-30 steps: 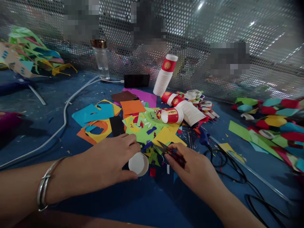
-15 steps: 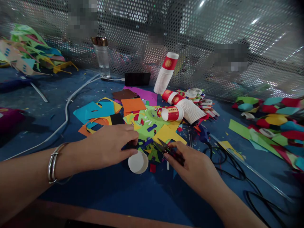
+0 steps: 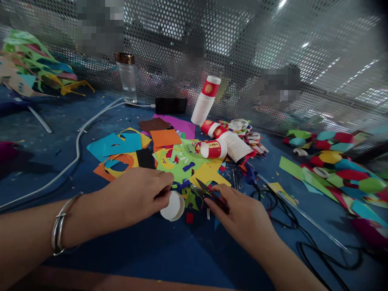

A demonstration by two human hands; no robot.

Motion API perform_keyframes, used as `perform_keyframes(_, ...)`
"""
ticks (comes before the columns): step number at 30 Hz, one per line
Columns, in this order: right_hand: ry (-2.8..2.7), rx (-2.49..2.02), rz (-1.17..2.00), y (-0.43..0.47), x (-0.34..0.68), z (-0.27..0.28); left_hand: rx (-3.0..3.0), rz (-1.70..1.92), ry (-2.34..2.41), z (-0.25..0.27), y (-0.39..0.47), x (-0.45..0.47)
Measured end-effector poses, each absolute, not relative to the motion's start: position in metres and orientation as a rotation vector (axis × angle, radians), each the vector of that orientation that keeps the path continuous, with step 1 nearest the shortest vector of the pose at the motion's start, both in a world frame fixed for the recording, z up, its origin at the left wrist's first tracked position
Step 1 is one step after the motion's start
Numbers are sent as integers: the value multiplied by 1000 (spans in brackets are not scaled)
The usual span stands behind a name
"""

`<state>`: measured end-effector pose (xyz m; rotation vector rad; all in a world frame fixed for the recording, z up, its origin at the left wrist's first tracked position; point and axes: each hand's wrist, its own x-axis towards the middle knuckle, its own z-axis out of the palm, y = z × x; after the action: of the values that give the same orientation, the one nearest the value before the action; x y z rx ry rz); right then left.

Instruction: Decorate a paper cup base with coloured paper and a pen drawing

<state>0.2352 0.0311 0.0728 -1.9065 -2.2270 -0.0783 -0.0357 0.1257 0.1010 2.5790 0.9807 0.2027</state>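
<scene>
My right hand [image 3: 239, 208] is closed round small dark scissors [image 3: 209, 192], their blades parted and pointing up and to the left over green and yellow paper scraps [image 3: 191, 200]. The fingertips of my left hand [image 3: 142, 190] are pinched together; whatever they hold, if anything, is hidden. Just beside that thumb lies a round white paper-cup piece [image 3: 172, 207], partly overlapped by the hand. A small red paper square [image 3: 189, 218] rests between the hands. Ahead of them, a yellow sheet [image 3: 209, 174] lies on green paper covered with cut bits.
A tall leaning stack of paper cups [image 3: 203, 106] stands behind fallen cups [image 3: 235, 146]. Farther back are a phone [image 3: 171, 106] and a water bottle [image 3: 127, 81]. Coloured paper [image 3: 115, 145] lies left; a glue gun [image 3: 251, 174] with a black cord and colourful paper shapes [image 3: 348, 173] lie right.
The whole view has shifted, so most things sit slightly farther left. My left fingers have drawn closer together near the cup piece. The scissors stay in my right hand.
</scene>
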Motion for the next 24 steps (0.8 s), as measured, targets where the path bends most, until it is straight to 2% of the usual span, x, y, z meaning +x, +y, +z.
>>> perform_keyframes(6,-2052,-1931,-146,29,253,92,2142,443,924,102,134,-34)
perform_keyframes(11,-1378,-2208,-119,31,307,108,1771,498,871,92,144,-30)
perform_keyframes(17,-1214,-2214,254,51,340,90,1493,665,856,85,153,-29)
perform_keyframes(24,-918,-1935,627,64,332,72,1204,828,918,93,158,-30)
